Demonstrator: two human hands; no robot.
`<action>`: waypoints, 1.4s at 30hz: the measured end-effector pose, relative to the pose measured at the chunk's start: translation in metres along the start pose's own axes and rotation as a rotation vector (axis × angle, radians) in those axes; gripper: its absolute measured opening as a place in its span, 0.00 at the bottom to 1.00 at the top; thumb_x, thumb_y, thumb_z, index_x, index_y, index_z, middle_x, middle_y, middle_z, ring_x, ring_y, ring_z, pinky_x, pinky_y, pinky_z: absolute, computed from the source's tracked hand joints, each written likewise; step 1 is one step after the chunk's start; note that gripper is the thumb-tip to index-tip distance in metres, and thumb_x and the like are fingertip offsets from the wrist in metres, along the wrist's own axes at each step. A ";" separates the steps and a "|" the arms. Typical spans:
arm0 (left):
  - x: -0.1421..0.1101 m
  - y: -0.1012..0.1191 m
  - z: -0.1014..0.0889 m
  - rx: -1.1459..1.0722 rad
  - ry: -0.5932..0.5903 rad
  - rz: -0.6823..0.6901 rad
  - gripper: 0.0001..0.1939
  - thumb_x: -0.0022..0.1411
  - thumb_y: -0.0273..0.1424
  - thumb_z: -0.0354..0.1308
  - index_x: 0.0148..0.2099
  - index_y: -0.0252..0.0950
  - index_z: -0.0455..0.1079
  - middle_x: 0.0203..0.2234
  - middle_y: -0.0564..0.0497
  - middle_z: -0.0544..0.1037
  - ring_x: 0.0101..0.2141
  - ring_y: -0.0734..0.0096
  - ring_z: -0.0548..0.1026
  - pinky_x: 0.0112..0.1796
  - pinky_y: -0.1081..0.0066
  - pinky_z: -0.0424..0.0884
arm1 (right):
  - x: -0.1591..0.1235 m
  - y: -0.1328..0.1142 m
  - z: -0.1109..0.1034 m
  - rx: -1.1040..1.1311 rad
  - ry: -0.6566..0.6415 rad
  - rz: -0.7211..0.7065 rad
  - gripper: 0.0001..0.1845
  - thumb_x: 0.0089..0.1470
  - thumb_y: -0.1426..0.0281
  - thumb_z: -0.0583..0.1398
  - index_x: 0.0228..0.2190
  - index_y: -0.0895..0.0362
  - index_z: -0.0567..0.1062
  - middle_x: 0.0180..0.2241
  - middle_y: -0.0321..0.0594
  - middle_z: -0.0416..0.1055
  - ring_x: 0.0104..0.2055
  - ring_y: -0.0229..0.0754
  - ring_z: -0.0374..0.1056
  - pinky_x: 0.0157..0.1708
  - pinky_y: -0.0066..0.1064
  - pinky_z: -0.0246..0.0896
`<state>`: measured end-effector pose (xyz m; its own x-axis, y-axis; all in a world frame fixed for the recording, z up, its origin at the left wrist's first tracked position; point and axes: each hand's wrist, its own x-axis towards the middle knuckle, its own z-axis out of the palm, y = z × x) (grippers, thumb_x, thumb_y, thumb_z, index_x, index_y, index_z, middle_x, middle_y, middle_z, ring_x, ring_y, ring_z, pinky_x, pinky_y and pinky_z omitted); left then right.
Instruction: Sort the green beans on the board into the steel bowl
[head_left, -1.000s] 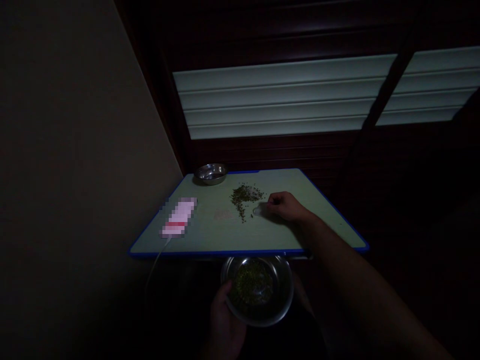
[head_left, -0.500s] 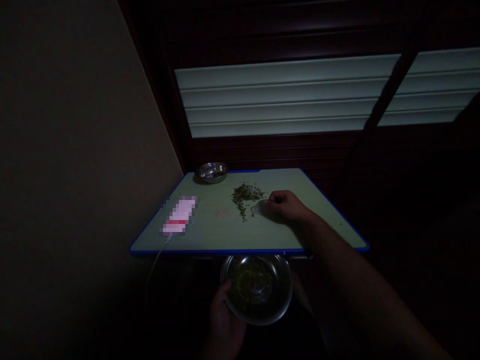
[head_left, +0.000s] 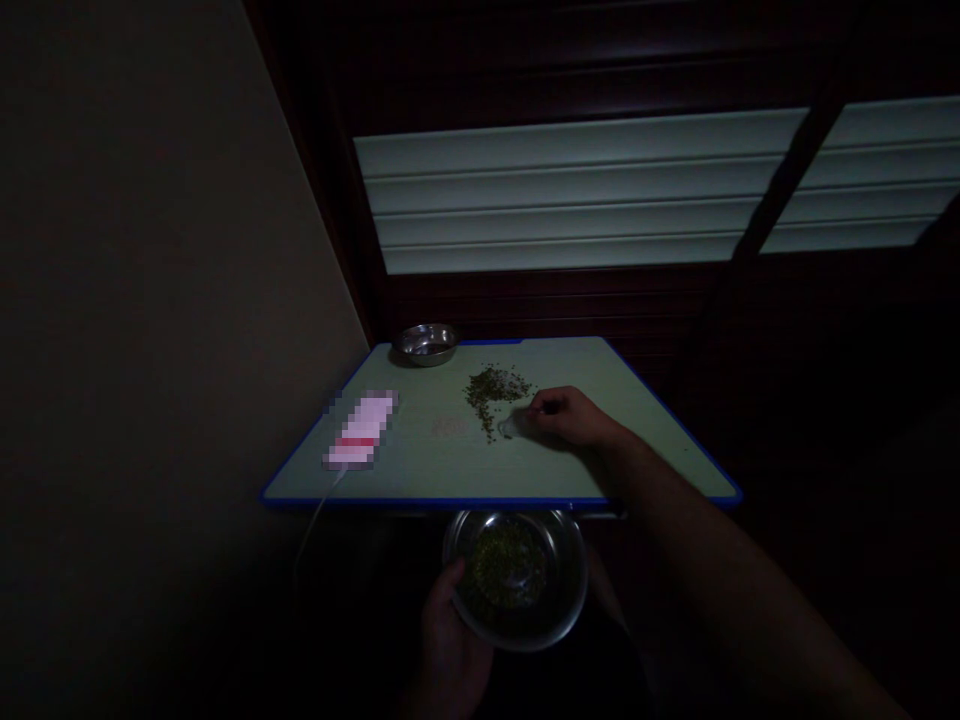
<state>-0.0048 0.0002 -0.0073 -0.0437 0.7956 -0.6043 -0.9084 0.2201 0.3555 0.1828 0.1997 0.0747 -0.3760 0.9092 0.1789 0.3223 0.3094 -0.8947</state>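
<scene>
My left hand (head_left: 455,632) grips the rim of a metal bowl (head_left: 564,618) at its left side, thumb over the edge. Small green bean-like grains (head_left: 508,562) lie inside the bowl, which is just below the table's front edge. Over the table, my right hand (head_left: 568,414) is closed on a pale, see-through spoon (head_left: 514,422); its handle is mostly hidden by the fingers. The spoon's tip is at the right side of a loose pile of greenish-brown grains (head_left: 491,388), close to the narrow trail running toward me.
The light green tabletop (head_left: 420,480) has a blue edge. A second metal bowl (head_left: 426,345) stands at the back left corner. A blurred phone-like object (head_left: 364,428) lies at left, with a white cable (head_left: 313,520) hanging off the edge. A wall (head_left: 165,300) borders the left side.
My right hand has shifted slightly left and toward me, bringing the spoon nearer the trail of grains. The bowl in my left hand stays almost in place.
</scene>
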 end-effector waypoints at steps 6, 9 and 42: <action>-0.002 0.000 0.003 -0.010 0.037 -0.001 0.14 0.61 0.27 0.53 0.45 0.35 0.78 0.30 0.46 0.84 0.34 0.60 0.81 0.50 0.55 0.70 | -0.001 -0.004 0.001 0.063 -0.068 0.044 0.12 0.35 0.63 0.66 0.21 0.59 0.74 0.22 0.36 0.69 0.26 0.36 0.62 0.30 0.32 0.57; -0.001 0.000 0.003 -0.004 0.026 0.003 0.14 0.60 0.27 0.53 0.45 0.36 0.78 0.28 0.47 0.84 0.36 0.58 0.81 0.51 0.54 0.70 | -0.002 -0.006 0.000 0.079 -0.077 0.051 0.11 0.36 0.64 0.65 0.21 0.59 0.74 0.22 0.35 0.69 0.26 0.36 0.62 0.29 0.31 0.56; 0.000 0.000 0.000 0.006 0.026 -0.013 0.12 0.61 0.27 0.54 0.41 0.32 0.78 0.29 0.45 0.84 0.37 0.57 0.81 0.49 0.54 0.71 | -0.003 -0.005 0.001 0.108 -0.097 0.089 0.11 0.34 0.66 0.67 0.21 0.60 0.74 0.22 0.36 0.70 0.25 0.35 0.62 0.28 0.30 0.56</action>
<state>-0.0043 -0.0002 -0.0073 -0.0425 0.7778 -0.6270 -0.9066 0.2337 0.3514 0.1816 0.1954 0.0782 -0.4342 0.8987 0.0615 0.2644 0.1924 -0.9450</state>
